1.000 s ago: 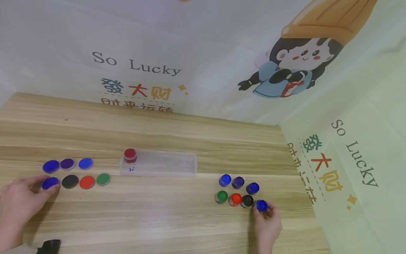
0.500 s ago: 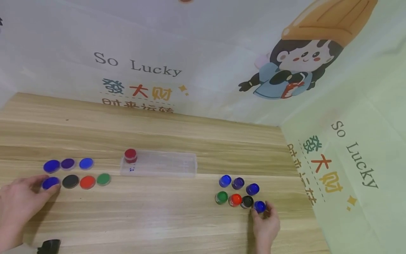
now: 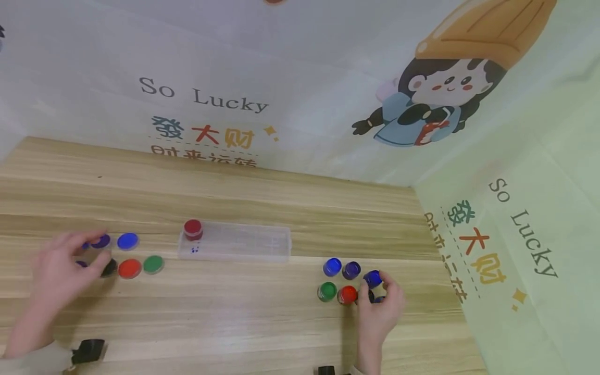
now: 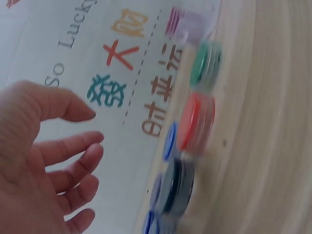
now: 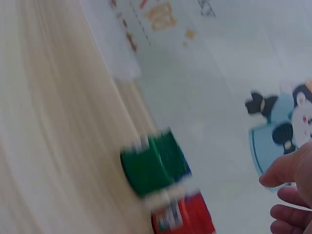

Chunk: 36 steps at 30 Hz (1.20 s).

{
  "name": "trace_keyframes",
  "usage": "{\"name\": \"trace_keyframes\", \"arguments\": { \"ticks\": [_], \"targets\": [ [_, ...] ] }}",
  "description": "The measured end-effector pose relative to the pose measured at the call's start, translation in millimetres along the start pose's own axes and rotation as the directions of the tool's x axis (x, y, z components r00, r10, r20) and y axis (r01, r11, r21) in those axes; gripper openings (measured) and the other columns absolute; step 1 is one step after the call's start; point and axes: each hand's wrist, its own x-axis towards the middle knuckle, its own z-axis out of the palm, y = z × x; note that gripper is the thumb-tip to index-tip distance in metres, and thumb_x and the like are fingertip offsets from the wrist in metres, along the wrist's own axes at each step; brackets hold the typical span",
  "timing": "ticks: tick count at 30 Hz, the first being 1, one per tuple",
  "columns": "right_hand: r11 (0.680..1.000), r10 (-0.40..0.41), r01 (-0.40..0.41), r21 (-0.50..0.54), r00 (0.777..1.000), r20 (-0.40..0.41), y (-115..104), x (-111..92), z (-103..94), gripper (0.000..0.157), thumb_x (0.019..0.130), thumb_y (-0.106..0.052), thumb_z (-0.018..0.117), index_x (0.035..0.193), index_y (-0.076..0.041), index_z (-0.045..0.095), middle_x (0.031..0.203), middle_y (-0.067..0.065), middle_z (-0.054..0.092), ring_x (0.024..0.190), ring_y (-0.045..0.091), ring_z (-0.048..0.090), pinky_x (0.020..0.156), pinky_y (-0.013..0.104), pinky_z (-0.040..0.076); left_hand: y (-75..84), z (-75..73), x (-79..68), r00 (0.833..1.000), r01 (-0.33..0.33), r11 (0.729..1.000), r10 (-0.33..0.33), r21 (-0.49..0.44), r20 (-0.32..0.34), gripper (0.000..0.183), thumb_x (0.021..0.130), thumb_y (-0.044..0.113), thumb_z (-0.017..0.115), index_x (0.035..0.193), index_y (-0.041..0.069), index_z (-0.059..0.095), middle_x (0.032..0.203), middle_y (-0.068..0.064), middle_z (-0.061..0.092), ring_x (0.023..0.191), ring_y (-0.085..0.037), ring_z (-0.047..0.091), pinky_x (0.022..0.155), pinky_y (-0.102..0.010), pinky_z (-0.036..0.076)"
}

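Note:
My left hand (image 3: 61,271) is over the left group of round coloured lids, fingers bent loosely. In the left wrist view nothing lies between its thumb and fingers. Near its fingertips are the purple lid (image 3: 100,240) and black lid (image 3: 110,269); the hand partly covers two dark blue lids. Beyond lie a blue lid (image 3: 127,241), red lid (image 4: 195,122) and green lid (image 4: 200,68). My right hand (image 3: 382,307) has thumb and fingers spread around a dark blue paint jar (image 3: 372,278); contact cannot be told. It partly hides the black jar and another blue jar.
Left of the right hand stand a blue jar (image 3: 332,266), a purple jar (image 3: 351,270), a green jar (image 5: 151,168) and a red jar (image 5: 183,217). A clear plastic tray (image 3: 244,242) with a capped dark red jar (image 3: 192,230) lies mid-table. Printed cloth (image 3: 304,104) hangs behind.
My left hand has left the front dark blue lid and moved up and right. My right hand has let go of the front blue jar and moved up to the one behind it.

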Motion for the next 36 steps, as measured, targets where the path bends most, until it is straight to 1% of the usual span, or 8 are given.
{"name": "trace_keyframes", "arguments": {
  "ticks": [2, 6, 11, 15, 19, 27, 31, 36],
  "targets": [
    [0.999, -0.042, 0.04, 0.034, 0.998, 0.044, -10, -1, 10.1, 0.035, 0.067, 0.011, 0.072, 0.1, 0.007, 0.061, 0.09, 0.023, 0.057, 0.084, 0.031, 0.048, 0.07, 0.028, 0.032, 14.4, 2.4, 5.2, 0.994, -0.041, 0.998, 0.045, -0.037, 0.103, 0.046, 0.071, 0.01, 0.07, 0.112, -0.008, 0.058, 0.105, -0.03, 0.054, 0.094, -0.046, 0.043, 0.076, -0.058, 0.022],
    [0.98, -0.169, 0.156, 0.126, 0.98, 0.105, -33, -7, 33.5, 0.032, 0.066, 0.007, 0.073, 0.096, 0.004, 0.061, 0.089, 0.019, 0.059, 0.083, 0.033, 0.05, 0.071, 0.033, 0.036, 34.9, 15.0, 13.5, 0.956, -0.109, 0.994, 0.1, 0.016, 0.276, 0.069, 0.069, 0.024, 0.079, 0.125, -0.005, 0.051, 0.118, -0.028, 0.049, 0.104, -0.046, 0.038, 0.075, -0.056, 0.024],
    [0.946, -0.29, 0.248, 0.21, 0.936, 0.2, -68, -21, 65.9, 0.033, 0.067, 0.004, 0.075, 0.097, 0.001, 0.062, 0.093, 0.013, 0.062, 0.088, 0.028, 0.052, 0.075, 0.036, 0.041, 48.7, 30.9, 22.2, 0.916, -0.16, 0.987, 0.142, 0.015, 0.375, 0.081, 0.064, 0.029, 0.083, 0.129, -0.005, 0.048, 0.12, -0.028, 0.048, 0.108, -0.046, 0.038, 0.081, -0.059, 0.027],
    [0.917, -0.376, 0.304, 0.258, 0.876, 0.303, -93, -35, 89.3, 0.032, 0.07, -0.001, 0.075, 0.099, -0.001, 0.063, 0.095, 0.01, 0.062, 0.09, 0.025, 0.053, 0.077, 0.036, 0.045, 52.3, 38.8, 28.5, 0.894, -0.184, 0.983, 0.161, 0.016, 0.419, 0.083, 0.062, 0.028, 0.084, 0.129, -0.006, 0.048, 0.122, -0.03, 0.047, 0.111, -0.048, 0.038, 0.087, -0.066, 0.025],
    [0.901, -0.413, 0.305, 0.307, 0.82, 0.396, -113, -46, 111.1, 0.03, 0.07, -0.003, 0.075, 0.098, 0.0, 0.064, 0.094, 0.01, 0.063, 0.09, 0.025, 0.054, 0.078, 0.033, 0.046, 53.7, 46.3, 33.6, 0.879, -0.194, 0.981, 0.164, 0.022, 0.447, 0.085, 0.061, 0.029, 0.084, 0.128, -0.007, 0.048, 0.122, -0.03, 0.048, 0.111, -0.047, 0.038, 0.087, -0.065, 0.026],
    [0.936, -0.352, 0.267, 0.229, 0.719, 0.599, -135, -62, 148.4, 0.029, 0.077, -0.015, 0.073, 0.103, -0.004, 0.068, 0.096, 0.005, 0.064, 0.092, 0.017, 0.055, 0.081, 0.022, 0.044, 54.1, 56.3, 37.4, 0.854, -0.157, 0.988, 0.129, 0.013, 0.503, 0.085, 0.063, 0.031, 0.083, 0.131, -0.006, 0.046, 0.126, -0.03, 0.046, 0.113, -0.047, 0.037, 0.09, -0.062, 0.025],
    [0.949, -0.316, 0.246, 0.199, 0.694, 0.647, -140, -69, 157.9, 0.029, 0.078, -0.017, 0.074, 0.104, -0.006, 0.068, 0.096, 0.004, 0.063, 0.091, 0.015, 0.053, 0.079, 0.02, 0.043, 54.6, 57.9, 38.5, 0.849, -0.145, 0.989, 0.113, 0.022, 0.517, 0.087, 0.063, 0.032, 0.082, 0.132, -0.006, 0.045, 0.126, -0.03, 0.046, 0.113, -0.047, 0.037, 0.091, -0.063, 0.024],
    [0.956, -0.29, 0.242, 0.168, 0.68, 0.674, -144, -73, 162.2, 0.03, 0.077, -0.018, 0.074, 0.104, -0.007, 0.068, 0.097, 0.003, 0.064, 0.092, 0.015, 0.053, 0.08, 0.019, 0.042, 56.2, 59.1, 41.5, 0.85, -0.144, 0.989, 0.115, 0.018, 0.515, 0.085, 0.063, 0.029, 0.081, 0.132, -0.006, 0.045, 0.125, -0.03, 0.047, 0.115, -0.048, 0.036, 0.092, -0.065, 0.024]
  ]
}}
